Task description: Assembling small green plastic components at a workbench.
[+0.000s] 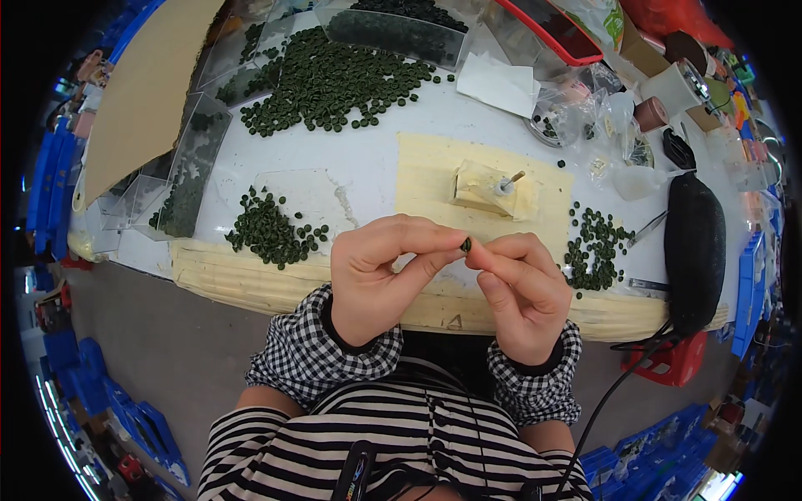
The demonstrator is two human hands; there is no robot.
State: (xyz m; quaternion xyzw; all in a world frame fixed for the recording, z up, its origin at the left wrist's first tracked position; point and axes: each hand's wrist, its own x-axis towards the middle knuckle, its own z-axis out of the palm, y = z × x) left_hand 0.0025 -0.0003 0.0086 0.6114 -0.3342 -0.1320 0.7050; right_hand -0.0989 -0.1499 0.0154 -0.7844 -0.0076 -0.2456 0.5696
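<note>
We list: white bench (368, 154), smooth top; crinkled, papery pale-yellow tape (221, 274) along its front edge; small dark-green round pieces (322, 83), plastic-looking, faintly glossy, toward the far edge; flat tan cardboard sheet (146, 92), matt, at the left edge; slim silvery metal tweezers (650, 226), black elongated cloth-like bundle (695, 250), matt, both toward the right edge.

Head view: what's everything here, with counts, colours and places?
piece: one, dark green, at fingertips
piles: several, dark green, upper left, left, right
block: one, pale yellow, beyond hands
trays: several, clear, upper left
cardboard: one, tan, upper left
paper: one, white, upper middle
pouch: one, black, right
pointed tool: one, silver, beside pouch
clutter: uncountable, mixed colours, upper right
stool: one, red, lower right
crates: several, blue, both sides
table: one, white, centre
sleeves: two, black-white checked, wrists
left hand: one, bare, centre
right hand: one, bare, beside it
</note>
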